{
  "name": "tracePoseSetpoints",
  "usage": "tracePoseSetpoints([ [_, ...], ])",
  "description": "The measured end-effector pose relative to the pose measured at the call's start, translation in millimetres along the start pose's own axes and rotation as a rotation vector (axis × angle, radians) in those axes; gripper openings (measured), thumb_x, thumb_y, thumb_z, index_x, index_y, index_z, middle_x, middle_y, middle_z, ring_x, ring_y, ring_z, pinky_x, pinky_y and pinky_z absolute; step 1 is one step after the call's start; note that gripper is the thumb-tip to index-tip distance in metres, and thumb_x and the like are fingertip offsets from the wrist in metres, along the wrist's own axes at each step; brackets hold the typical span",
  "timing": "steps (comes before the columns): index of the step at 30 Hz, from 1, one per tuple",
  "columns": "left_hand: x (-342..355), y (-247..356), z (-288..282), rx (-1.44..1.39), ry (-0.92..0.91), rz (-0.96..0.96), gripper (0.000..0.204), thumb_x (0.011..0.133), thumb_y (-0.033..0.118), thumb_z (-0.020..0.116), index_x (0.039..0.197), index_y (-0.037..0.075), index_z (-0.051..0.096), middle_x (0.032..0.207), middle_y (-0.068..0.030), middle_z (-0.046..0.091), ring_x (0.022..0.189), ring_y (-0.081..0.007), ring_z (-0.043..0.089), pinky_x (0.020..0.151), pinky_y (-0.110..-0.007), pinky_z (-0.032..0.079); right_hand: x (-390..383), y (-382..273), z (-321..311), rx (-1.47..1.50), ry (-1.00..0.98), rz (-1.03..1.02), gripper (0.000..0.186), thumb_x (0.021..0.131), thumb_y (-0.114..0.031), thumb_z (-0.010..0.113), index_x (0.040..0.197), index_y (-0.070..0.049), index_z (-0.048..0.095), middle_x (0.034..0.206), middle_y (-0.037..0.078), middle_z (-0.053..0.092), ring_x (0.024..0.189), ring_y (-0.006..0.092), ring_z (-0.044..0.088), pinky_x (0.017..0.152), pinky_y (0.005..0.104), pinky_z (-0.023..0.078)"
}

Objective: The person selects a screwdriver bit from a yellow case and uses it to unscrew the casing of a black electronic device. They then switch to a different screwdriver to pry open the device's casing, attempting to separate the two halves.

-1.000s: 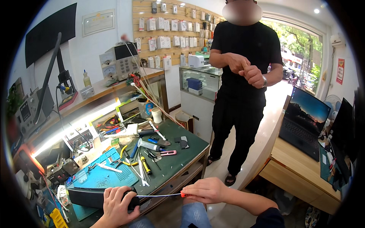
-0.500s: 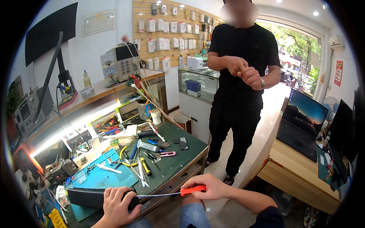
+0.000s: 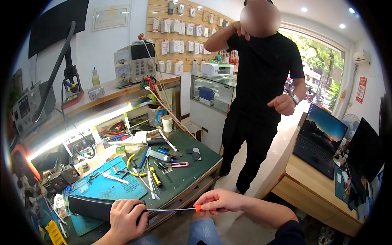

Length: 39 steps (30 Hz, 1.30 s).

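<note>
My left hand (image 3: 126, 218) grips the right end of a long black box-like device (image 3: 87, 207), which lies along the bench's near edge, partly over a blue mat. Its exact kind I cannot make out. In my right hand (image 3: 220, 202) is a screwdriver with a long thin shaft (image 3: 173, 210). Fingers cover most of its red handle (image 3: 199, 208). The shaft runs left to the device's end, where my left hand hides the tip.
On the green bench top (image 3: 185, 185) lie a yellow screwdriver (image 3: 155, 178), yellow-handled pliers (image 3: 131, 165), a syringe (image 3: 159, 154) and tweezers. A blue repair mat (image 3: 110, 188) is behind the device. Across the bench stands a person in black (image 3: 261, 77). A laptop (image 3: 318, 143) sits at right.
My right hand has shifted slightly, its fingers now covering more of the red handle. The other person has parted their clasped hands, raising one toward the face and lowering the other.
</note>
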State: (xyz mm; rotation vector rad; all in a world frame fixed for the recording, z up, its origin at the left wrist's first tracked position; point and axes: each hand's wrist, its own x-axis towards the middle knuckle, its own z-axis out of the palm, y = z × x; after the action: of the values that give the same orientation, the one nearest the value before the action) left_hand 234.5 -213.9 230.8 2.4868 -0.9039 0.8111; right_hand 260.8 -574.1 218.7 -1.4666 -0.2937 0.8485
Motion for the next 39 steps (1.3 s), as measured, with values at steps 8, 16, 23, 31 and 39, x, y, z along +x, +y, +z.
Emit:
tracePoseSetpoints([
  [8,-2.2,4.9,-3.9,0.019,0.018,0.029,0.009,0.080,0.012,0.073,0.087,0.009,0.070,0.097,-0.0046,0.071,0.089,-0.0265,0.068,0.083,-0.042,0.048,-9.2,-12.4,13.9,-0.391,0.117,-0.200,0.038,0.100,-0.021,0.070,0.134,-0.003,0.067,0.109,0.004,0.077,0.087,0.0122,0.073,0.070,0.0251,0.055],
  [16,-3.5,-3.0,2.8,0.041,0.001,0.028,0.006,0.082,0.017,0.073,0.086,0.012,0.072,0.095,-0.0006,0.068,0.089,-0.0221,0.066,0.084,-0.039,0.046,-8.1,-2.9,14.5,-1.344,0.323,-1.061,0.035,0.092,-0.008,0.072,0.127,-0.008,0.073,0.105,0.009,0.077,0.079,0.0222,0.073,0.065,0.0279,0.057],
  [23,-3.6,-0.3,-0.7,0.057,-0.017,0.015,0.004,0.083,0.017,0.074,0.083,0.013,0.073,0.094,0.0002,0.066,0.087,-0.0218,0.062,0.082,-0.040,0.043,-17.2,0.4,11.1,-0.101,0.242,-0.297,0.032,0.105,-0.020,0.057,0.129,-0.002,0.068,0.113,0.012,0.076,0.090,0.0131,0.071,0.066,0.0272,0.055],
  [31,-3.8,-1.3,0.9,0.053,-0.005,0.023,0.003,0.083,0.017,0.073,0.084,0.013,0.073,0.095,0.0007,0.066,0.088,-0.0215,0.062,0.082,-0.040,0.042,-17.4,8.2,21.5,-0.773,0.512,-0.468,0.026,0.107,-0.025,0.060,0.113,-0.003,0.072,0.094,0.008,0.070,0.088,0.0128,0.066,0.074,0.0280,0.053],
  [39,-4.9,-1.6,1.8,0.038,0.016,0.003,0.003,0.083,0.016,0.074,0.084,0.015,0.073,0.094,0.0009,0.066,0.087,-0.0214,0.061,0.081,-0.040,0.041,-16.5,32.7,29.4,-0.051,0.577,-0.488,0.037,0.113,-0.031,0.051,0.119,0.002,0.066,0.115,0.008,0.067,0.095,0.0120,0.066,0.073,0.0277,0.057],
])
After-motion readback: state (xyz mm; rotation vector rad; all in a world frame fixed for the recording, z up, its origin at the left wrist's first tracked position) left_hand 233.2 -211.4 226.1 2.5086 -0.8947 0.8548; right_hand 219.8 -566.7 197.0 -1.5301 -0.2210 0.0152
